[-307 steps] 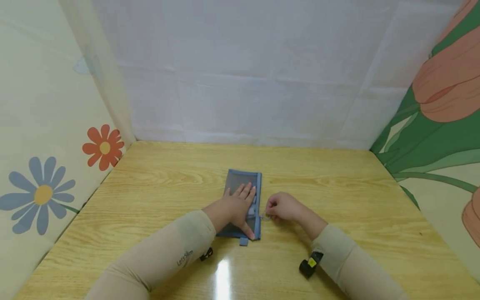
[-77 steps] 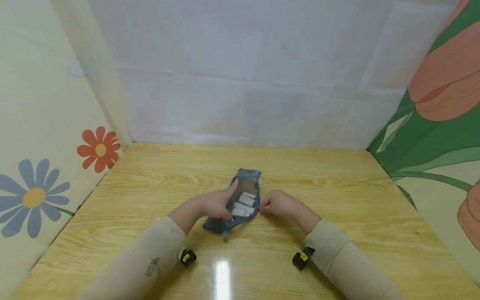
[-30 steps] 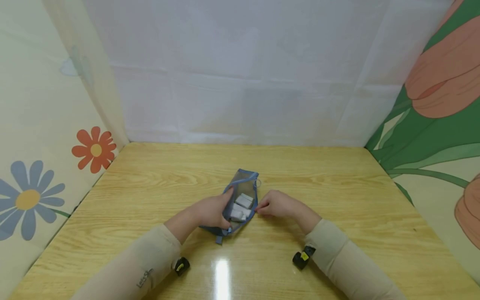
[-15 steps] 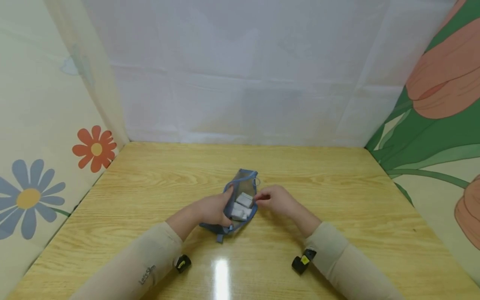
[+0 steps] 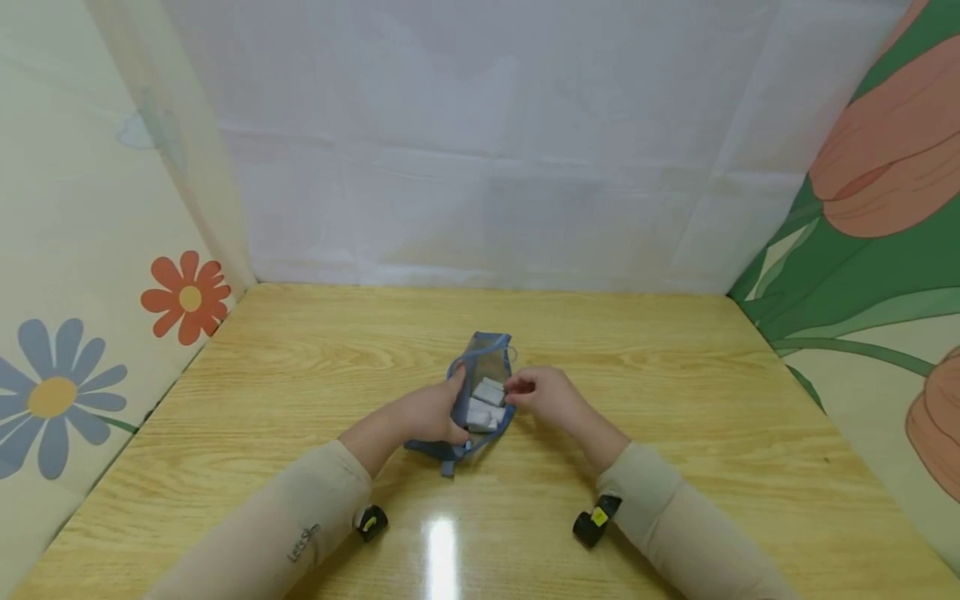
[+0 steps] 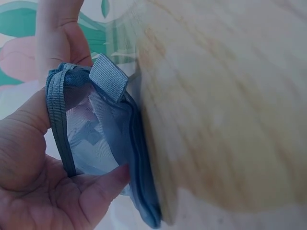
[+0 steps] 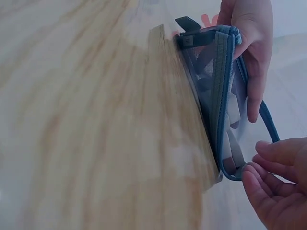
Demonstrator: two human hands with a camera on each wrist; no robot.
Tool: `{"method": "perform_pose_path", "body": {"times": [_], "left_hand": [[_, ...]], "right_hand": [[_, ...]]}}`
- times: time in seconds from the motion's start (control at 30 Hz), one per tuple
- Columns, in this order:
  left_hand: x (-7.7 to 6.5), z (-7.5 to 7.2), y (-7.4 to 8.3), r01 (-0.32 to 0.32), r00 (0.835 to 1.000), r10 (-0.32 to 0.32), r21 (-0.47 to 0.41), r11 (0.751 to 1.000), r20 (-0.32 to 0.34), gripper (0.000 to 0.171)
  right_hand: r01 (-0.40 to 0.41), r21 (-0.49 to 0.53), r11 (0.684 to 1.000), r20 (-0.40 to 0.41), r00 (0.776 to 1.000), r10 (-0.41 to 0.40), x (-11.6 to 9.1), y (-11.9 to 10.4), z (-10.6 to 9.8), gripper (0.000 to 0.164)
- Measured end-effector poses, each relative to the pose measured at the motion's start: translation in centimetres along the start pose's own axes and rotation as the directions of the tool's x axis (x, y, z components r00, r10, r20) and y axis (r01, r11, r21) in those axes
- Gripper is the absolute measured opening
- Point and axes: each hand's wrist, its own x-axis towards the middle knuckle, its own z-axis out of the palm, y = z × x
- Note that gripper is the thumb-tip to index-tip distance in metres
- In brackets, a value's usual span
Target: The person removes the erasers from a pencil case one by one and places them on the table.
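Observation:
A blue mesh zipper pouch [image 5: 489, 360] lies on the table with its mouth spread apart. Small white box-like pieces [image 5: 489, 392] show inside it. My left hand [image 5: 433, 414] grips the pouch's left side; in the left wrist view the thumb and fingers of that hand [image 6: 43, 177] are on either side of the blue-edged mesh [image 6: 96, 129]. At the right rim is my right hand [image 5: 551, 396], fingertips at the opening beside the white pieces. The right wrist view shows its fingers [image 7: 280, 151] bent and a little apart at the pouch's near end [image 7: 223, 96].
The wood-grain table [image 5: 637, 350] stretches around the pouch, with a white cloth wall [image 5: 480, 167] behind it. Flower-patterned panels stand at left [image 5: 67, 233] and right [image 5: 885, 192]. A ring-shaped zipper pull [image 5: 512, 354] hangs at the pouch's far right corner.
Ten seconds ago the pouch lay flat and zipped under my left palm. Since then its mouth has opened. Within the last second my right hand left the lower rim and moved up and left to the opening.

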Motion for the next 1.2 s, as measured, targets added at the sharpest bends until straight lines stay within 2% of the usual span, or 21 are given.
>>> {"method": "perform_pose_path", "body": {"times": [0.23, 0.47, 0.87, 1.2], "left_hand": [[0.2, 0.0, -0.2, 0.005, 1.0, -0.005, -0.018, 1.0, 0.004, 0.112], [0.2, 0.0, -0.6, -0.025, 1.0, 0.025, -0.013, 1.0, -0.006, 0.111], [-0.1, -0.4, -1.3, -0.077, 0.997, 0.075, -0.123, 0.989, -0.02, 0.106], [-0.7, -0.6, -1.4, -0.052, 0.998, 0.061, -0.277, 0.96, 0.022, 0.104]], "right_hand": [[-0.009, 0.024, 1.0, -0.011, 1.0, 0.009, 0.1, 0.1, 0.4, 0.015], [-0.01, -0.018, 1.0, -0.02, 1.0, 0.009, 0.4, 0.4, 1.0, 0.016], [-0.005, -0.064, 0.998, -0.092, 0.996, -0.001, 0.6, -0.3, 1.9, 0.019], [0.031, -0.063, 0.998, -0.131, 0.991, -0.039, 0.5, -0.3, 2.3, 0.02]]}}
